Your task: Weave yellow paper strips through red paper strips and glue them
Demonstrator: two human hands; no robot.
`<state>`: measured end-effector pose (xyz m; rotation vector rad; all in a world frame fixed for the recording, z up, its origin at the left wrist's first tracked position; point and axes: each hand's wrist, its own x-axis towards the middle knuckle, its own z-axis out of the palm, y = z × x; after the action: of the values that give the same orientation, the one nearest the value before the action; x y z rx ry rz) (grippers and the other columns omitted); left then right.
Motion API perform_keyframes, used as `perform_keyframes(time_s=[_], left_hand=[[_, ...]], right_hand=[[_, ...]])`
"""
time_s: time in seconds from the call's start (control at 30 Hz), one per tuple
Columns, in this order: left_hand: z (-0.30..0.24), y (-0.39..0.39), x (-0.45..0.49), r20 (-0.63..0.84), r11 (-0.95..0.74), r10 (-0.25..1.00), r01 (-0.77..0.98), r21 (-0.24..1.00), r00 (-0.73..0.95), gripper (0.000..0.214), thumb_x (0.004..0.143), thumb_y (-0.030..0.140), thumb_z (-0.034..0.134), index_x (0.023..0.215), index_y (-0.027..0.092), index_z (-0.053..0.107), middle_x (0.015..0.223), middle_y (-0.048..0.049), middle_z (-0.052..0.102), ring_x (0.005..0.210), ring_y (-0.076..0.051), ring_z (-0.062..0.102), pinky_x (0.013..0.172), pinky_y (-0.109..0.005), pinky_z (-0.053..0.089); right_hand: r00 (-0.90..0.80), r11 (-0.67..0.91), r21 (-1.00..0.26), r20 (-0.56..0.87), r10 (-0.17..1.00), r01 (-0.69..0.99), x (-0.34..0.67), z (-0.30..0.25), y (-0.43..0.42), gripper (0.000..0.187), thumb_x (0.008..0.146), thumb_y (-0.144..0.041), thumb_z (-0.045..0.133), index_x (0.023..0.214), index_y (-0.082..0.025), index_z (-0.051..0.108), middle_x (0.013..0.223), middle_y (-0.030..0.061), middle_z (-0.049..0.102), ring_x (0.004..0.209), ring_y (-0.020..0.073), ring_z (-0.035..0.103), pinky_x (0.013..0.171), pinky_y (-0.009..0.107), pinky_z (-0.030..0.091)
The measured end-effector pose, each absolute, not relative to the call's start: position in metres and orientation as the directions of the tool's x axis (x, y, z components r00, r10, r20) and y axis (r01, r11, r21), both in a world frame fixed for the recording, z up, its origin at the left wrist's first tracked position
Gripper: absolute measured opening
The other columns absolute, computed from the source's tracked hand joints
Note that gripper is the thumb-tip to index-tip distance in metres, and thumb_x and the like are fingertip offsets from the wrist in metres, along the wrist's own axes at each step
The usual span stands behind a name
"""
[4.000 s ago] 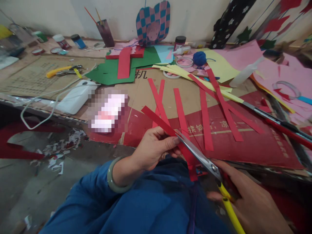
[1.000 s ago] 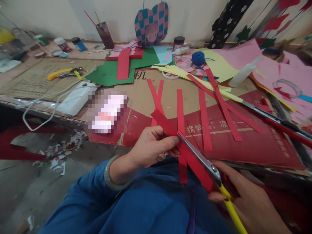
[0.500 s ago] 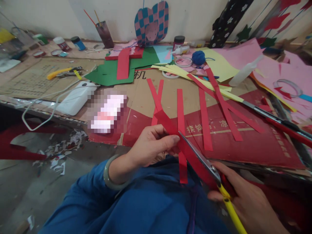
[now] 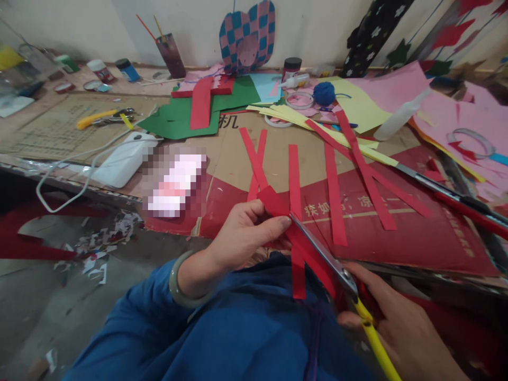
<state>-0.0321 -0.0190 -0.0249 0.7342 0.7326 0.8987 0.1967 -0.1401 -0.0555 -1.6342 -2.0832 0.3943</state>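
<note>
My left hand (image 4: 250,230) pinches a piece of red paper (image 4: 273,201) between thumb and fingers, just above my lap. Yellow-handled scissors (image 4: 323,251) are in my right hand (image 4: 397,312), their blades lying along the red paper with the tips beside my left thumb. Part of the paper runs under the blades toward my right hand, where it is partly hidden. Several cut red paper strips (image 4: 335,196) lie on the cardboard (image 4: 381,243) around my hands. One strip (image 4: 294,174) hangs over the near edge, passing behind the held paper.
A box cutter (image 4: 444,188) lies at the right beside yellow paper strips (image 4: 293,116). Left of my hands are a blurred-out phone (image 4: 177,185), a white power bank (image 4: 123,161) with a cable and yellow-handled pliers (image 4: 99,119). Blue yarn (image 4: 324,94) and glue bottles sit farther back.
The upper end of the red paper by my left hand has shifted slightly down and right. The scissors and both hands stay nearly in place.
</note>
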Motion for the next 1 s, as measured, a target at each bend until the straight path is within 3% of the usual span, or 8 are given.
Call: perform_keyframes(time_s=[0.17,0.33,0.6,0.73,1.0], left_hand=[[-0.026,-0.019,-0.032,-0.23,0.45,0.854,-0.44,0.777,0.467,0.031,0.064,0.032,0.09,0.075,0.012,0.068,0.061,0.0011,0.07,0.049,-0.009,0.065,0.05,-0.018,0.058],[-0.025,-0.018,-0.031,-0.203,0.435,0.866,-0.49,0.756,0.456,0.027,0.066,0.029,0.089,0.075,0.013,0.07,0.062,0.0012,0.071,0.05,-0.009,0.066,0.05,-0.016,0.058],[-0.025,-0.018,-0.031,-0.207,0.425,0.875,-0.49,0.761,0.437,0.027,0.065,0.029,0.089,0.073,0.012,0.07,0.061,0.0011,0.071,0.048,-0.008,0.066,0.05,-0.015,0.058],[-0.028,-0.019,-0.03,-0.192,0.42,0.874,-0.494,0.761,0.447,0.023,0.068,0.027,0.088,0.073,0.013,0.071,0.061,0.0011,0.072,0.05,-0.008,0.067,0.05,-0.014,0.057],[-0.034,-0.022,-0.03,-0.164,0.403,0.867,-0.468,0.787,0.47,0.019,0.072,0.028,0.086,0.08,0.015,0.074,0.067,0.0013,0.073,0.054,-0.007,0.067,0.055,-0.014,0.058]], right_hand=[[-0.192,0.262,-0.508,0.186,0.964,0.821,0.195,-0.054,-0.139,0.033,0.09,-0.044,0.058,0.116,-0.024,0.058,0.079,-0.0009,0.075,0.051,0.0143,0.067,0.044,0.02,0.047],[-0.131,0.204,-0.499,0.178,0.975,0.842,0.197,-0.053,-0.139,0.038,0.087,-0.049,0.058,0.115,-0.023,0.06,0.079,0.0013,0.075,0.059,0.0177,0.071,0.047,0.022,0.052],[-0.126,0.147,-0.512,0.074,0.989,0.846,0.204,-0.061,-0.146,0.044,0.082,-0.045,0.06,0.121,-0.024,0.06,0.094,0.0053,0.076,0.071,0.0207,0.073,0.051,0.025,0.056],[-0.136,0.162,-0.52,0.088,0.987,0.839,0.202,-0.062,-0.145,0.043,0.082,-0.043,0.06,0.122,-0.027,0.06,0.09,0.0025,0.075,0.068,0.0196,0.072,0.051,0.025,0.055],[-0.151,0.203,-0.508,0.141,0.978,0.837,0.198,-0.054,-0.138,0.04,0.084,-0.044,0.059,0.117,-0.022,0.062,0.094,0.0058,0.077,0.071,0.0207,0.074,0.052,0.025,0.056]])
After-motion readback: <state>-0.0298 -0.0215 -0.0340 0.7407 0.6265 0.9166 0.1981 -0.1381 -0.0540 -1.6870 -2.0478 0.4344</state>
